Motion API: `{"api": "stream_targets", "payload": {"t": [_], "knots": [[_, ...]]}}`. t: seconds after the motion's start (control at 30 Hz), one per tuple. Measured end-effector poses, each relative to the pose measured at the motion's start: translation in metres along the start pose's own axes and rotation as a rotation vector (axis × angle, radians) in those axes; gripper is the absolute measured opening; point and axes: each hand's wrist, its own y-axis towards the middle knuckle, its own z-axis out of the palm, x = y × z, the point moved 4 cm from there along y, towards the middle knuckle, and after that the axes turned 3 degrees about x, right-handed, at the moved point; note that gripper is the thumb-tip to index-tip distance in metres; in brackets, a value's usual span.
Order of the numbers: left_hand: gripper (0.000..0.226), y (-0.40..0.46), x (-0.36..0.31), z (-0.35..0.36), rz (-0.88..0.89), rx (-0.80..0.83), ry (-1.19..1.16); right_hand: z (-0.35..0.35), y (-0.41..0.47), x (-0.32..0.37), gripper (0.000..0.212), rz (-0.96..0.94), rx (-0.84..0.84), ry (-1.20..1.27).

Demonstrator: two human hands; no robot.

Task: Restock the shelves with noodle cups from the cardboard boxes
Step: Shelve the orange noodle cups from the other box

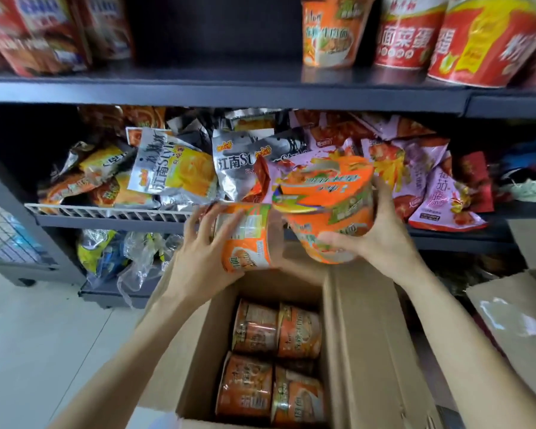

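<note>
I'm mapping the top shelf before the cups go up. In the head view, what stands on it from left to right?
Red snack bags → dark bare gap → orange noodle cup → red noodle cup → larger red and yellow tub.

Two orange noodle cups are hovering above the open cardboard box [353, 320]. The left cup [248, 239] is lying on its side, label facing up, while the right cup [325, 209] is tilting, its orange-and-green lid angling toward the shelves. They're sitting just beside each other, nearly touching. Down in the box, four more orange cups [276, 360] are lying on their sides in two rows. Up on the top shelf [198, 91], another orange cup [331, 29] is standing upright beside two bigger red cups [446, 35].
</note>
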Motion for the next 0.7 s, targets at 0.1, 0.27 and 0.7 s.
{"api": "stream_targets", "payload": {"t": [0.1, 0.27, 0.7], "knots": [[0.1, 0.029, -0.005, -0.052, 0.058, -0.247, -0.022, -0.025, 0.036, 0.033, 0.108, -0.082, -0.186, 0.22], [0.097, 0.082, -0.018, -0.122, 0.107, -0.462, 0.002, -0.06, 0.12, 0.087, 0.104, -0.256, -0.458, 0.144], [0.104, 0.222, -0.08, -0.179, 0.391, -0.509, 0.392, -0.094, 0.165, 0.137, 0.091, -0.447, -0.336, -0.036]]}}
